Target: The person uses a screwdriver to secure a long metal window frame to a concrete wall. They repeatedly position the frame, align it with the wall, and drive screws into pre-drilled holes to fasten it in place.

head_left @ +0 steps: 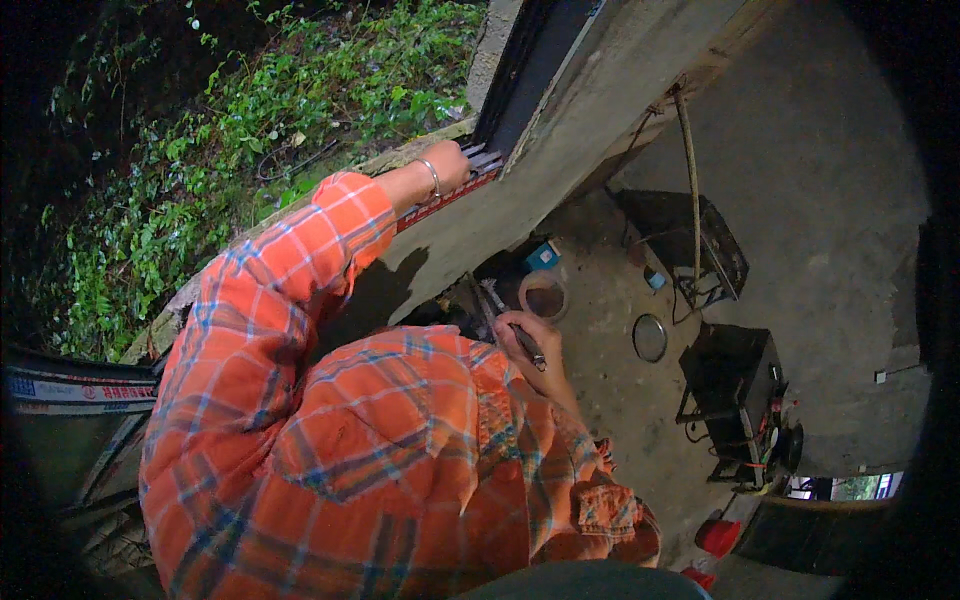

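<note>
My left hand (447,167), with a metal bangle at the wrist, reaches out to the corner of a window frame. Its fingers are closed at the metal sill track (484,160); whatever is in them is hidden. A red printed strip (432,207) runs along the sill below that hand. Lower down, my right hand (532,352) is wrapped round a slim tool (524,343) with a dark handle and a narrow metallic head pointing up and left. The exact kind of tool cannot be made out. Both arms wear orange plaid sleeves.
Green plants (320,90) grow outside the window. On the floor stand a round bucket (562,301), a blue box (543,256), a round lid-like disc (650,338) and a dark metal stand (735,390). A rope (690,180) hangs at the right. A red object (717,537) lies lower right.
</note>
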A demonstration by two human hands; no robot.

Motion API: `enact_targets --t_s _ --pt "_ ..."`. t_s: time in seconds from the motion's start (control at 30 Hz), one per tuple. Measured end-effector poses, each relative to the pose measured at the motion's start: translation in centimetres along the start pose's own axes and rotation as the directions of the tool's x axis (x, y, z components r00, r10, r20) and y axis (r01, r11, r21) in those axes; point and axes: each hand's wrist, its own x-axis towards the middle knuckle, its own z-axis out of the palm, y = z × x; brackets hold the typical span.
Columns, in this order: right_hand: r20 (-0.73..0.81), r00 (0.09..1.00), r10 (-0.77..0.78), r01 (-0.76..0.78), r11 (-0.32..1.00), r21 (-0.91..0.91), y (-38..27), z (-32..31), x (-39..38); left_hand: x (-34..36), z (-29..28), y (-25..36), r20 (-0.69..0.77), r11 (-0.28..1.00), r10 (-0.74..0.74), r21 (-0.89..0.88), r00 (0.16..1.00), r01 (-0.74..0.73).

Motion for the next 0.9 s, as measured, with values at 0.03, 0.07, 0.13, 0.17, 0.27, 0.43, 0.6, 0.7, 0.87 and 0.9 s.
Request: enact_targets --t_s 0.03,0.07,0.13,0.17,0.27,0.43,0.6,0.7,0.87,0.9 --pt "0.036 0.999 -0.004 0.003 0.999 0.044 0.7 0.2 0.4 0.0 0.8 -1.7 -0.009 0.983 0.073 0.172 0.997 -0.07" --pt "0.024 0.999 0.037 -0.038 0.998 0.046 0.4 -0.1 0.0 1.4 0.4 -0.3 0.042 0.957 0.027 0.288 0.999 -0.038" --pt "-0.012 1.0 0.002 -0.002 1.0 0.02 1.2 -0.2 0.0 3.1 1.7 -0.3 -0.012 0.982 -0.129 0.135 0.992 0.129" --pt "-0.011 0.999 -0.033 0.033 0.999 0.023 1.8 0.0 0.2 3.1 2.9 -1.0 -0.053 0.974 -0.188 0.119 0.981 0.193" --pt "-0.044 0.998 0.036 -0.035 0.999 0.007 1.0 -0.7 -0.4 4.7 5.6 -0.6 -0.135 0.972 -0.213 0.067 0.968 0.223" --pt "-0.059 0.998 0.008 -0.002 0.993 0.114 3.7 -0.7 -0.9 2.0 3.6 1.6 -0.12 0.887 -0.059 0.449 0.991 0.107" --pt "-0.113 0.993 -0.012 0.013 1.0 0.008 2.6 -1.0 -1.1 0.4 4.2 0.7 -0.064 0.513 -0.342 -0.849 0.938 0.129" --pt "-0.07 0.997 -0.045 0.044 0.999 -0.014 2.7 -1.3 -1.0 -0.6 3.8 1.6 0.237 -0.158 -0.376 -0.969 0.896 0.19" --pt "-0.091 0.996 -0.024 0.022 1.0 -0.02 2.0 -1.6 -1.0 -1.0 2.7 2.7 0.221 -0.193 -0.34 -0.968 0.914 0.163" --pt "-0.077 0.997 -0.014 0.012 1.0 -0.024 1.9 -1.9 -1.1 -1.0 2.4 2.4 0.195 -0.227 -0.325 -0.966 0.925 0.124"
